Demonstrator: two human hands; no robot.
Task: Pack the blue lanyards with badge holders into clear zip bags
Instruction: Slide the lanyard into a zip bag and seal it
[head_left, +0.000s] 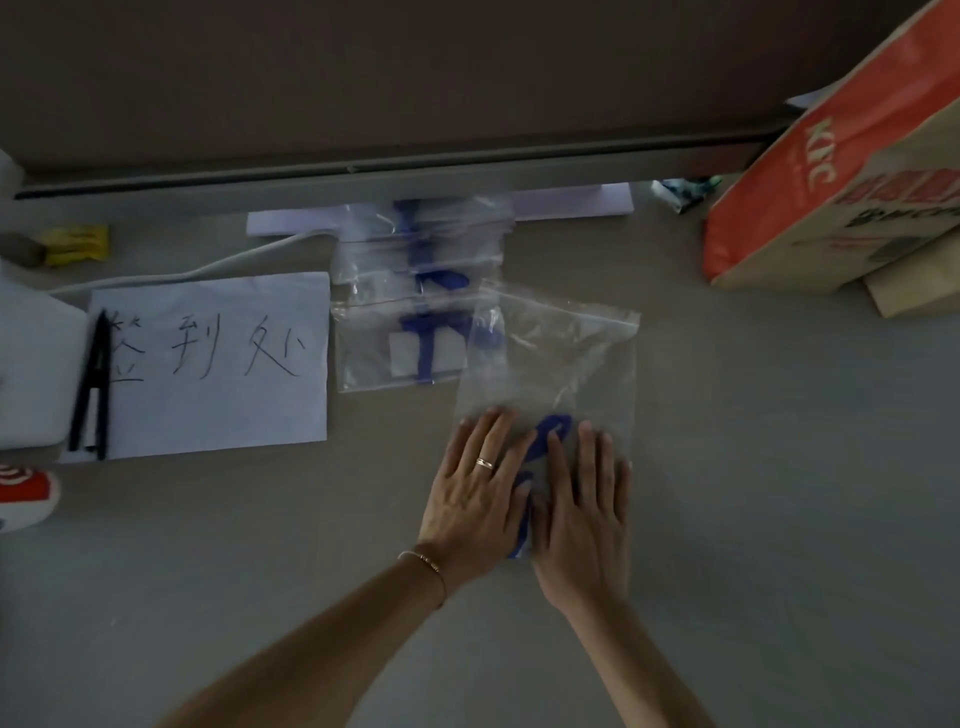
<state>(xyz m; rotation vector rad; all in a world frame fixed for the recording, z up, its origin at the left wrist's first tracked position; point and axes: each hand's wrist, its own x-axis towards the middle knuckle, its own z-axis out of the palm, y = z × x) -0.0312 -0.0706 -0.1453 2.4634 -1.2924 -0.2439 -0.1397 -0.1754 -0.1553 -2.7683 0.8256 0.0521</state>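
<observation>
**A:** See the blue lanyard (545, 441)? It's already in that clear zip bag (561, 358), bunched at the near end, right between and under the two palms.

**B:** So nothing is actually being gripped?

**A:** No. Both the left hand (478, 488) and the right hand (584, 499) lie flat on the plastic, fingers straight, pressing down. No pinch, no curl.

**B:** Squeezing the air out, I'd guess, before sealing.

**A:** That's my reading. The far half of the bag, beyond the fingertips, looks puffed and wrinkled. To do it well I'd slide the palms away from the body towards that end, keeping the lanyard pinned so it doesn't creep along with them.

**B:** Where's the zip?

**A:** I can't tell for sure; probably the far edge. If so, the air needs that way out, so don't close it until the bag lies flat.

**B:** And the badge holder?

**A:** Hidden, or too blurred to make out in this bag. Just past the fingertips and to the left, the packed bags (410, 312) lie overlapping, and this one could join them. Left of those, the sheet with handwriting (218, 364) and the pens (93, 384) are well clear on the table (779, 467).
</observation>
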